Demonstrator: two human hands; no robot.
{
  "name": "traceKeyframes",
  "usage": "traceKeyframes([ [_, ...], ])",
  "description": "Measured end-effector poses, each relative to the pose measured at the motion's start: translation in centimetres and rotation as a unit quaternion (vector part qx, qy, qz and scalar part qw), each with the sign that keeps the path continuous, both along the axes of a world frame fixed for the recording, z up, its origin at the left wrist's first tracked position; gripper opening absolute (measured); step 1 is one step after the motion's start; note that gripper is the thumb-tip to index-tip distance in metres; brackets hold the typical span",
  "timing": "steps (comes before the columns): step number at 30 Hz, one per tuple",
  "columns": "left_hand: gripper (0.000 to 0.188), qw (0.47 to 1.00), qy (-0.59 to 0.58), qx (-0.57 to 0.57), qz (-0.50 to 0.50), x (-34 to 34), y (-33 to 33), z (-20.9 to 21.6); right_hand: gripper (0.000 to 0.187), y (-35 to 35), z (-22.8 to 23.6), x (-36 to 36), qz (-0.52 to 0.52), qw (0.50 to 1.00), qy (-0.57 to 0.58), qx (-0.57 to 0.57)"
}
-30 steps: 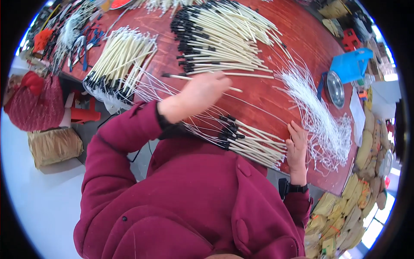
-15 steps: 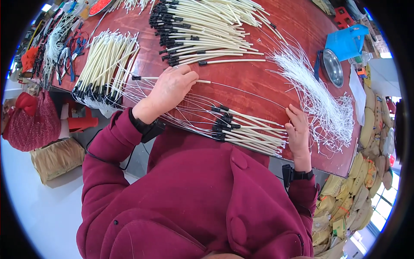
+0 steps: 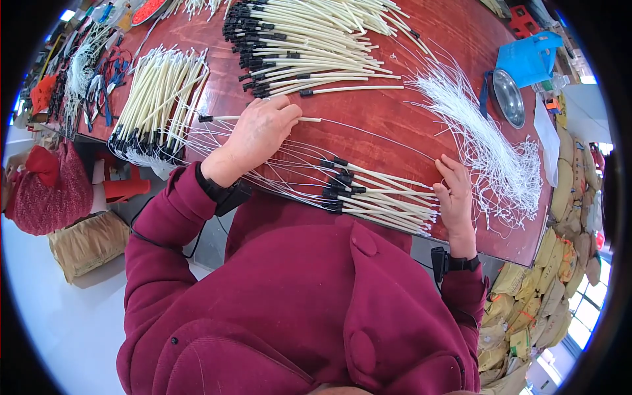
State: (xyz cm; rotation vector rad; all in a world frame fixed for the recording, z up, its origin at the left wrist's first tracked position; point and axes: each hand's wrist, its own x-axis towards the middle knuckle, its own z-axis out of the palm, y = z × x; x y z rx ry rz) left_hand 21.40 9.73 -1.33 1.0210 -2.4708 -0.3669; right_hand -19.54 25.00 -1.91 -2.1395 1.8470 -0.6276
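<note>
My left hand (image 3: 264, 131) is closed over a cream-coloured tube (image 3: 309, 120) with a black end piece (image 3: 206, 118), lying crosswise above the table. From the tube's right end a thin white string (image 3: 378, 137) runs to the fingertips of my right hand (image 3: 454, 197). Its fingers are bent around the string's end, while the thumb sits lower, close to the tips of a small pile of similar tubes (image 3: 388, 201). That pile lies at the near table edge, black ends to the left, with white strings trailing left beneath my left wrist.
A large heap of tubes (image 3: 316, 52) covers the far middle of the red table (image 3: 454, 26). Another bundle (image 3: 161, 92) lies left. Loose white strings (image 3: 487, 145) spread at the right, near a metal dish (image 3: 508, 99) and a blue jug (image 3: 528, 60). Sacks (image 3: 546, 276) are stacked beyond.
Almost nothing differs; the whole view has shifted very slightly. Both hands keep their places, with the string still stretched between the tube and my right hand.
</note>
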Motion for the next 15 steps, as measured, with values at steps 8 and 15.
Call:
traceKeyframes([
  [8, 0.009, 0.999, -0.021, 0.025, 0.021, 0.1, -0.05, 0.43, 0.061, -0.02, -0.09, -0.06, -0.002, 1.0, -0.003, -0.009],
  [15, 0.007, 1.0, -0.005, -0.001, 0.008, 0.03, -0.3, -0.07, 0.061, -0.04, -0.18, -0.09, -0.003, 1.0, 0.002, -0.007],
])
